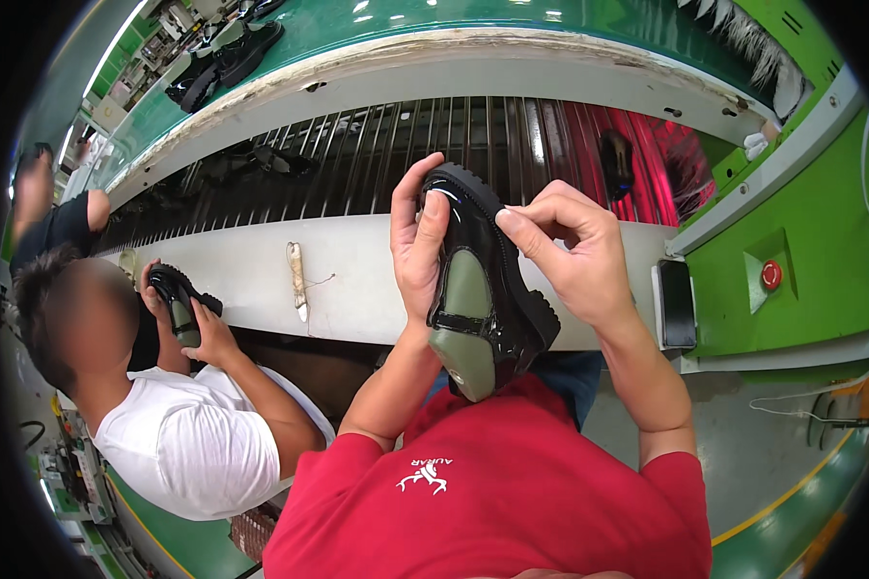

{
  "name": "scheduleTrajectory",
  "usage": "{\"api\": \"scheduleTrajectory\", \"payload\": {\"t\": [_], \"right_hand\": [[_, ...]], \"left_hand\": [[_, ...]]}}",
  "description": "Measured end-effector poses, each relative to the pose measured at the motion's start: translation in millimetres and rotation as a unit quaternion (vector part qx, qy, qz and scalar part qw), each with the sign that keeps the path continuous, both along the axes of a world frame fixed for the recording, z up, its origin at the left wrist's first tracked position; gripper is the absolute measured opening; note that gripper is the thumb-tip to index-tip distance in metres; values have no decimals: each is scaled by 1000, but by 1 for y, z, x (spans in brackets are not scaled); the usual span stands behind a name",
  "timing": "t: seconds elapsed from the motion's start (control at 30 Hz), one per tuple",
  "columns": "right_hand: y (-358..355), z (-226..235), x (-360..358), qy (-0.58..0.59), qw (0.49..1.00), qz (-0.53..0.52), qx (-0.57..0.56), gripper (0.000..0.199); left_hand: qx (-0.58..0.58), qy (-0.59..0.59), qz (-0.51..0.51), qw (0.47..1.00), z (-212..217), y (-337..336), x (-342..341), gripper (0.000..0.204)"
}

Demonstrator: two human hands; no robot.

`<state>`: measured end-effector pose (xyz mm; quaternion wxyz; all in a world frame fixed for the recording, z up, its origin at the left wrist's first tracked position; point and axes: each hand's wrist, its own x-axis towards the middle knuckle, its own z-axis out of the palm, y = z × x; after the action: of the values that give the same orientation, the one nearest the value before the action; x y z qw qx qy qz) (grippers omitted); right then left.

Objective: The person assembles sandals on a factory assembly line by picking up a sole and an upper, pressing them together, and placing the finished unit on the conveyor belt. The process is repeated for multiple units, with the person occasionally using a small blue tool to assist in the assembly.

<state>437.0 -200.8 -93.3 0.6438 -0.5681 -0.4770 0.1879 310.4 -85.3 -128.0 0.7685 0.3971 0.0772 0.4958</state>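
Left hand (pixel 417 246) and right hand (pixel 568 253) clamp a glossy black-and-olive lug-soled shoe (pixel 481 289), held clear before the white conveyor ledge (pixel 251 275).

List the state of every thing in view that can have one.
Black shoe: held up, green last inside.
Left hand: grip around the shoe's upper.
Right hand: pinching at the sole edge.
Co-worker's shoe: held in both hands.
Red button: state unclear.

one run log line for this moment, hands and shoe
left hand: grips black shoe with green last inside | right hand: pinches at shoe's sole edge | co-worker's shoe: held alongside
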Motion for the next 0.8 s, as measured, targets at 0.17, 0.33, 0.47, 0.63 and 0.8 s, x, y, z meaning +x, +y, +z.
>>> {"api": "scheduleTrajectory", "payload": {"t": [0.17, 0.33, 0.47, 0.63, 0.8], "right_hand": [[-10, -19, 6, -117, 992, 43, 25, 66], [-48, -60, -26, -370, 921, -54, 111, 110], [-42, -96, -26, -405, 877, -210, 151, 88], [-48, -84, -24, -344, 903, -187, 176, 73], [-54, -50, -20, -322, 931, -147, 86, 61]], "left_hand": [[61, 27, 66, 996, 2, 6, -3, 47], [108, 30, 136, 984, 10, 16, -2, 54], [212, 51, 109, 970, 19, 12, -2, 60], [330, 178, 4, 927, 44, 33, -17, 52], [215, 170, 32, 961, -7, 42, -1, 23]]}}
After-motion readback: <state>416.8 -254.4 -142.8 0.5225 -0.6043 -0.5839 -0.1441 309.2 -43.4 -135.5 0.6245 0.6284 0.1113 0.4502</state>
